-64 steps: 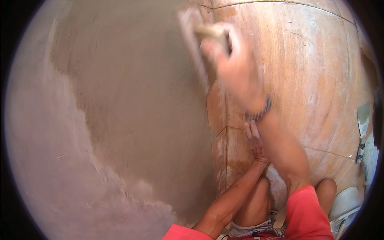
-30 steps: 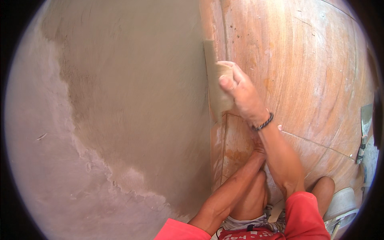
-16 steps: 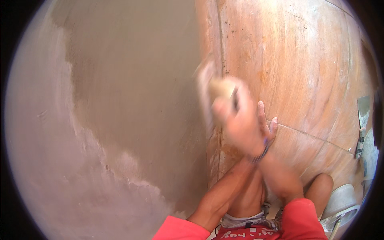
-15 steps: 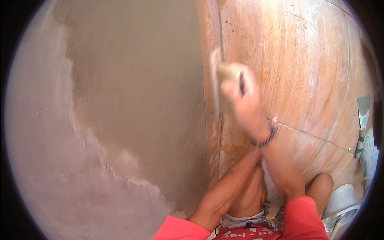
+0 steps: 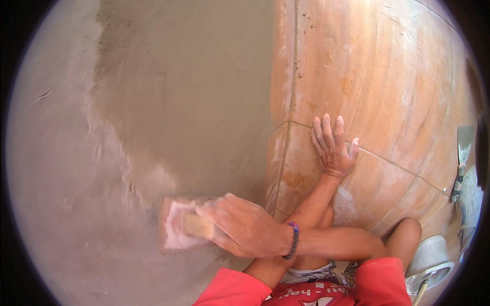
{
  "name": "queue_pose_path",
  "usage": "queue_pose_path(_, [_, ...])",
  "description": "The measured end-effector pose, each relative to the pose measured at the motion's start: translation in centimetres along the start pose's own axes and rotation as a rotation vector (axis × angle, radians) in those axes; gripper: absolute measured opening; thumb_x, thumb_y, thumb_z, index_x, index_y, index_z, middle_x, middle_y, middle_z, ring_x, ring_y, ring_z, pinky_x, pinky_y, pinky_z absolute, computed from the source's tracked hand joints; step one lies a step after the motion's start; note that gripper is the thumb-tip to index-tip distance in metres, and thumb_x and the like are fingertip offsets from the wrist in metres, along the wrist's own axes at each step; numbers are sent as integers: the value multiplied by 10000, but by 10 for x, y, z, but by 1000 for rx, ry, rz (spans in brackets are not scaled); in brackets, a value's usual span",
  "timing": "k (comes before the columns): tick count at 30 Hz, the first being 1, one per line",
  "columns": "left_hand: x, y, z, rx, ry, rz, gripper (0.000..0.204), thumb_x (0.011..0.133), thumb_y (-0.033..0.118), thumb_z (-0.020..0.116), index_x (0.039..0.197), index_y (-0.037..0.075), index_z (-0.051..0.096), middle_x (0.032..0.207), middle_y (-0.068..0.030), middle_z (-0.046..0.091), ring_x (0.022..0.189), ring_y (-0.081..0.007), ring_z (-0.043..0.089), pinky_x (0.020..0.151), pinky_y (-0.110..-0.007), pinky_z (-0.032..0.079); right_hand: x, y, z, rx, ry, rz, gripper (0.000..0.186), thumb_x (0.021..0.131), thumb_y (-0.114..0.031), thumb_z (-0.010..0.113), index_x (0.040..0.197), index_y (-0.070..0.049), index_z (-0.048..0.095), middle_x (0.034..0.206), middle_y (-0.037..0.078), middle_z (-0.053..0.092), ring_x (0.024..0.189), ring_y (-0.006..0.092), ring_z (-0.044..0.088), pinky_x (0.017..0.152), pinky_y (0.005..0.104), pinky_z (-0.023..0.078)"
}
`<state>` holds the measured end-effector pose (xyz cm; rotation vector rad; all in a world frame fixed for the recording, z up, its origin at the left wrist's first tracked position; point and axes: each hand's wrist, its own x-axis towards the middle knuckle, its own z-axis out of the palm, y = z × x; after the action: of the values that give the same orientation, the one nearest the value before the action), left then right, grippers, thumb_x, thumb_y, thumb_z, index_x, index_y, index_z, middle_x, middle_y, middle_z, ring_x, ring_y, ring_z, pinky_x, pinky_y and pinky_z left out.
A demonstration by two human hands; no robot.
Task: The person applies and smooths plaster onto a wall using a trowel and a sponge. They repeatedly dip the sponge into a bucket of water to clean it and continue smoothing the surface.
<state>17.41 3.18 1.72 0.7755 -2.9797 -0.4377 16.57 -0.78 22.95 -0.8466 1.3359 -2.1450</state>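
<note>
My right hand (image 5: 250, 224), a dark beaded bracelet on its wrist, is closed around the light handle of a plastering float (image 5: 173, 224). The float's flat, pale-smeared board lies against the grey plastered surface (image 5: 204, 112), by the ragged lower edge of its darker, damp-looking patch. Crossing under the right forearm, my left arm reaches to the wood-look tiles (image 5: 388, 97). There my left hand (image 5: 334, 145) lies flat with its fingers spread, whitish dust on the fingertips.
A putty knife (image 5: 461, 160) lies at the far right on the tiles. Below it stands a grey bucket (image 5: 430, 257) with a stick-like handle by it, beside my bent knee (image 5: 408, 234). Grout lines and a straight tile edge border the plaster.
My right hand has swung the float from the tile edge down and left onto the plaster. My left hand, mostly hidden behind it before, now shows fully on the tiles.
</note>
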Motion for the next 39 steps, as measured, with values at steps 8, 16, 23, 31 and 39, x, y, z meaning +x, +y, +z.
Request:
queue_pose_path(8, [-1,2,-1,-64,-37,-76,768,852,420,600,1468,68,308,1512,-222,244,1424,-454,171,1125,-604,178,9,92,-143,824,454,503,481,1010,-234,509,1401,20,393,1311,132,541,1173,204,553,1020,345,453])
queue_pose_path(16, [-11,-21,11,-353,-182,-215,781,849,423,621,1467,60,312,1515,-226,240,1416,-438,190,1122,-574,195,39,151,-144,960,454,509,521,1032,-284,478,1450,7,370,1365,107,527,1239,185,508,1048,346,425])
queue_pose_path(23, [-3,-36,-2,-536,-279,-246,793,846,425,640,1466,53,315,1517,-229,235,1410,-424,206,1119,-549,210,70,159,-146,916,315,452,593,995,-407,535,1416,-7,418,1314,94,555,1182,162,522,1019,325,434])
queue_pose_path(31, [-4,7,0,-134,-106,-152,774,892,388,617,1492,33,282,1529,-246,229,1408,-429,203,1137,-524,198,50,156,-119,747,304,509,598,999,-447,516,1379,9,440,1269,129,569,1182,167,516,1020,318,429])
queue_pose_path(39, [-2,2,-6,50,-42,-32,691,905,434,522,1436,25,356,1529,-232,225,1413,-479,165,1134,-618,153,-34,127,-97,426,84,688,636,959,-523,548,1310,6,506,1244,124,578,1196,173,502,1057,318,379])
